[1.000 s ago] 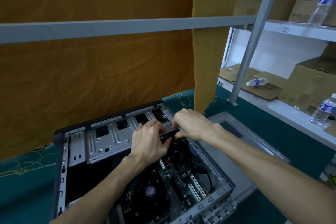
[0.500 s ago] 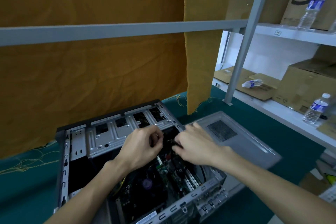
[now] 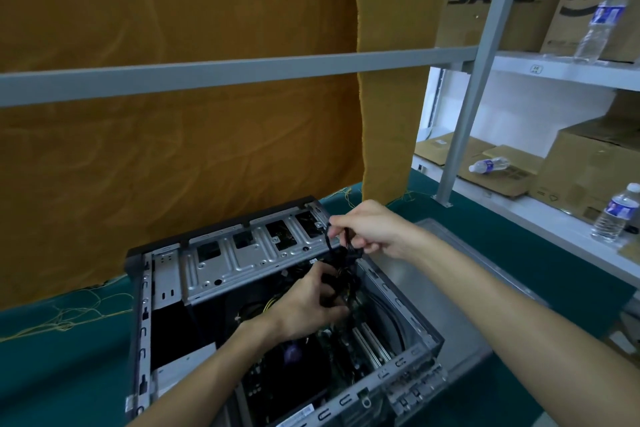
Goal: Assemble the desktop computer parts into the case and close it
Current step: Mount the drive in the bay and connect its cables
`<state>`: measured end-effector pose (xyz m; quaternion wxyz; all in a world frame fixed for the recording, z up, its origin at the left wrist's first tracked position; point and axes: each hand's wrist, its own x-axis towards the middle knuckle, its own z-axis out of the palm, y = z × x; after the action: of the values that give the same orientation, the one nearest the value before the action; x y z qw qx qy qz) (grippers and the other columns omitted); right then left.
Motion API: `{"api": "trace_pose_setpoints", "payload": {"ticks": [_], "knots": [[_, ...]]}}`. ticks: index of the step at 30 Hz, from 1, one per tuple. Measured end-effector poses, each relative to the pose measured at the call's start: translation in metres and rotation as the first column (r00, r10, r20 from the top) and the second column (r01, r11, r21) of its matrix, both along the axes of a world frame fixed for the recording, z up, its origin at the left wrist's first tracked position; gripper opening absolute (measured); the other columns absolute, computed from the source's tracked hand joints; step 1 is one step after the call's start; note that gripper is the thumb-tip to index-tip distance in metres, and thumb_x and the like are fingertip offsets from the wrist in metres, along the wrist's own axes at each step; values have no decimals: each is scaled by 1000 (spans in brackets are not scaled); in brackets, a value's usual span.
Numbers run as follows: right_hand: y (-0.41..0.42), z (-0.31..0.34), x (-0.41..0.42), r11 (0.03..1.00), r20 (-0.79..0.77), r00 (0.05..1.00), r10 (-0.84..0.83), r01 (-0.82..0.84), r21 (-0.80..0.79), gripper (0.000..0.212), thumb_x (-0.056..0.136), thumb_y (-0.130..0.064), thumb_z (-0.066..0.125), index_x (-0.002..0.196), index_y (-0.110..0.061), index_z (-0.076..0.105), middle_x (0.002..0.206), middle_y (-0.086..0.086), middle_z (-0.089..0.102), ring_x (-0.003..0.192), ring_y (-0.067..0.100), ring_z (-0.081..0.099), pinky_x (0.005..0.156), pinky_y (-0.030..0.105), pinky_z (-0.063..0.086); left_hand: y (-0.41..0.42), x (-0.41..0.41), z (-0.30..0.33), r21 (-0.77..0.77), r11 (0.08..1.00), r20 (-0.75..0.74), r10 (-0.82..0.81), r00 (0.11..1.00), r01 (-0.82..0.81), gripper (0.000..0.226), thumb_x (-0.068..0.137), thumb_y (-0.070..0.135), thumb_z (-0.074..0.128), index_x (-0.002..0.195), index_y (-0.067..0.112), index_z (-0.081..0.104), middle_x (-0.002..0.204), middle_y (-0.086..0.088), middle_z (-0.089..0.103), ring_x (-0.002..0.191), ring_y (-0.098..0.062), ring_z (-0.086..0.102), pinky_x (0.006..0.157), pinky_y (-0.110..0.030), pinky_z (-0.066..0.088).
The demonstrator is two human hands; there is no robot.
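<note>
An open computer case (image 3: pixel 412 315) lies on its side on the green table, its motherboard (image 3: pixel 301 378) and silver drive cage (image 3: pixel 249 256) exposed. My right hand (image 3: pixel 370 229) is raised above the case's far right corner and pinches a bundle of black cables (image 3: pixel 334 250). Lower down, inside the case, my left hand (image 3: pixel 308 302) grips the same cable bundle over the motherboard. The cable ends are hidden by my fingers. The grey side panel (image 3: pixel 450 295) lies flat on the table to the right of the case.
A grey metal shelf bar (image 3: pixel 242 71) crosses in front of an orange curtain (image 3: pixel 173 156). To the right a rack post (image 3: pixel 467 114) stands on the table. White shelves carry cardboard boxes (image 3: pixel 585 170) and water bottles (image 3: pixel 616 215).
My right hand has risen from the case interior and pulled the black cables upward. My left hand has moved down and deeper into the case. The camera has shifted slightly.
</note>
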<state>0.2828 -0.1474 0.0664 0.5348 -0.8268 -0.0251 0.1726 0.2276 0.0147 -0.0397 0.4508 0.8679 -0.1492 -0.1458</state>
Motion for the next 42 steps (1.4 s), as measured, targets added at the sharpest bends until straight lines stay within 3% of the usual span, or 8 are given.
{"api": "trace_pose_setpoints", "payload": {"ticks": [10, 15, 20, 23, 28, 34, 37, 42], "knots": [[-39, 5, -3, 933, 156, 970, 185, -123, -339, 12, 98, -18, 68, 109, -15, 72, 72, 0, 71, 45, 5, 50, 45, 18, 39, 39, 1, 37, -282, 958, 122, 87, 989, -50, 24, 101, 23, 64, 124, 27, 67, 78, 1, 73, 62, -7, 60, 58, -24, 48], [-24, -6, -34, 854, 584, 718, 379, -29, -519, 20, 97, -28, 68, 116, -29, 66, 105, -21, 49, 94, -11, 49, 80, 13, 37, 40, -2, 45, -283, 959, 211, 90, 973, -27, 24, 100, 22, 66, 116, 38, 69, 78, -1, 75, 52, -6, 56, 53, -21, 45], [-1, -19, -45, 734, 412, 707, 575, -222, -642, 48, 100, -51, 56, 143, -31, 48, 130, -12, 53, 122, 9, 51, 97, 32, 46, 40, -4, 44, -247, 969, 242, 45, 969, 16, 22, 97, 15, 68, 118, 21, 74, 86, -3, 78, 67, -11, 68, 60, -25, 53], [-9, -21, -39, 712, 387, 702, 598, -243, -659, 37, 95, -51, 63, 130, -38, 59, 106, -20, 59, 104, -5, 48, 82, 26, 44, 46, -3, 44, -267, 963, 201, 85, 976, -29, 12, 91, 18, 77, 103, 19, 79, 84, -6, 77, 66, -11, 67, 61, -23, 53], [-15, -39, -31, 846, 463, 743, 484, -262, -464, 16, 97, -40, 67, 104, -29, 75, 90, -16, 58, 86, -1, 56, 74, 22, 41, 57, -6, 39, -125, 991, 245, 73, 967, -43, 9, 86, 21, 83, 89, 18, 76, 84, 3, 76, 74, -7, 70, 69, -17, 51], [-22, -36, -40, 954, 509, 839, 192, -282, 106, 14, 98, -15, 68, 103, -19, 79, 80, -4, 72, 72, 11, 63, 64, 27, 53, 58, -13, 37, -45, 993, 362, 117, 925, -108, 19, 90, 18, 76, 83, 14, 59, 99, 13, 69, 100, -1, 66, 89, -23, 53], [-25, -35, -46, 935, 466, 873, 142, -272, 227, 17, 96, -10, 68, 110, -13, 79, 76, 3, 71, 61, 15, 62, 59, 26, 54, 51, -11, 36, -121, 982, 332, 177, 927, -144, 20, 91, 19, 76, 98, 7, 62, 73, 21, 55, 71, 1, 59, 71, -17, 48], [-33, -34, -54, 892, 385, 917, 104, -258, 372, 22, 95, -2, 64, 114, 1, 74, 80, 17, 69, 60, 26, 67, 61, 30, 58, 42, -12, 32, -234, 958, 157, 203, 966, -164, 36, 81, 5, 83, 103, 10, 54, 107, -3, 68, 96, -9, 69, 81, -47, 58]]}}
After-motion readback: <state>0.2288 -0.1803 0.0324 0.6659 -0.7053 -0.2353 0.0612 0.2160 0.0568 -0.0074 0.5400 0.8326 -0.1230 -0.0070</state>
